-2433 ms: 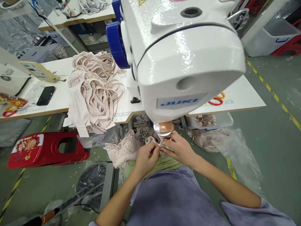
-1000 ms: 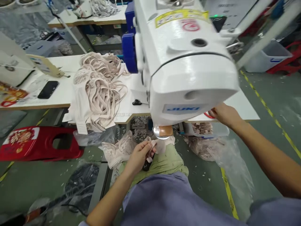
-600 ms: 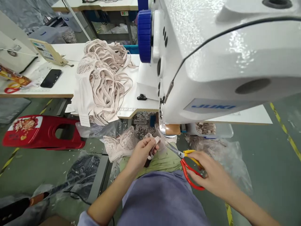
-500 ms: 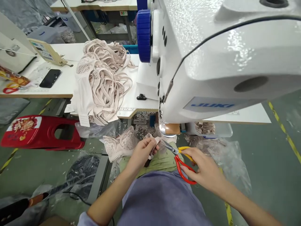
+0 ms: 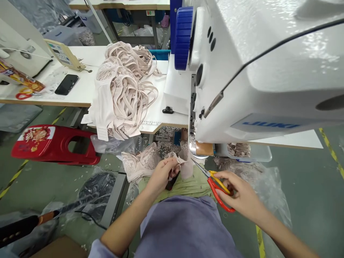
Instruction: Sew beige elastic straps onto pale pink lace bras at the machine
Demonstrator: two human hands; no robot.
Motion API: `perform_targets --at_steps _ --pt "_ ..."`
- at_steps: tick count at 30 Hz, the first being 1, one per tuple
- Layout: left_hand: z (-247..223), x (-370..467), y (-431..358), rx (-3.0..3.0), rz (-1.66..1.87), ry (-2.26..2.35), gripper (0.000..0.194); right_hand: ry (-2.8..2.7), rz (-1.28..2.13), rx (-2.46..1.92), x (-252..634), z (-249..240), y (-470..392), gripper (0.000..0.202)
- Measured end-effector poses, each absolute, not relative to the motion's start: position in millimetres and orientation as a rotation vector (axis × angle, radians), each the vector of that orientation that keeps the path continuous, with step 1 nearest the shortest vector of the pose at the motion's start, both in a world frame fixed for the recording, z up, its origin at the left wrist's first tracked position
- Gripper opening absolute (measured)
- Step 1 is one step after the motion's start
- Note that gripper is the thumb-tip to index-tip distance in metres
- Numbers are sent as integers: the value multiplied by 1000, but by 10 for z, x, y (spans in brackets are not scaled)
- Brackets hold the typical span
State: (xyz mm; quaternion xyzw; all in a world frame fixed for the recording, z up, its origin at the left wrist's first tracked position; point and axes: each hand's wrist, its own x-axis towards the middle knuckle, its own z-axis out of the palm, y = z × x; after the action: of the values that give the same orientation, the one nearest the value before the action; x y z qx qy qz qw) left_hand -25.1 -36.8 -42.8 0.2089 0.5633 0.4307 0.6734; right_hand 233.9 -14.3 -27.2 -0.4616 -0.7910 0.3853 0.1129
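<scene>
My left hand (image 5: pixel 164 174) pinches the edge of a pale pink lace garment (image 5: pixel 143 162) over the lap, beneath the sewing machine head (image 5: pixel 228 71). Part of the fabric hangs to the right of the fingers. Scissors with one red and one yellow handle (image 5: pixel 220 191) are in my right hand (image 5: pixel 240 193). Their blades point up and left and look nearly closed, a little to the right of the held fabric. A green cloth (image 5: pixel 189 186) lies across the lap under the hands.
Pale pink bras (image 5: pixel 123 93) are heaped on the white table (image 5: pixel 154 122). Left of them are a phone (image 5: pixel 66 84) and a control panel (image 5: pixel 63 53). A red stool (image 5: pixel 56 145) stands at left; a clear tray (image 5: pixel 260 152) sits right of the machine.
The scissors have moved right, away from the fabric at my left hand, and their handles have come closer together. The camera view has shifted, so the table and machine appear farther right.
</scene>
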Motion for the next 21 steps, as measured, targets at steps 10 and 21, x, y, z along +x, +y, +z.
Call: perform_targets --at_steps 10,21 --pt "-442 -228 -390 536 1046 1362 46 -2329 1253 -1286 2041 -283 -129 39" --pt "-407 -224 -416 686 1041 1490 35 -2305 1356 -1419 1884 -280 -5 32"
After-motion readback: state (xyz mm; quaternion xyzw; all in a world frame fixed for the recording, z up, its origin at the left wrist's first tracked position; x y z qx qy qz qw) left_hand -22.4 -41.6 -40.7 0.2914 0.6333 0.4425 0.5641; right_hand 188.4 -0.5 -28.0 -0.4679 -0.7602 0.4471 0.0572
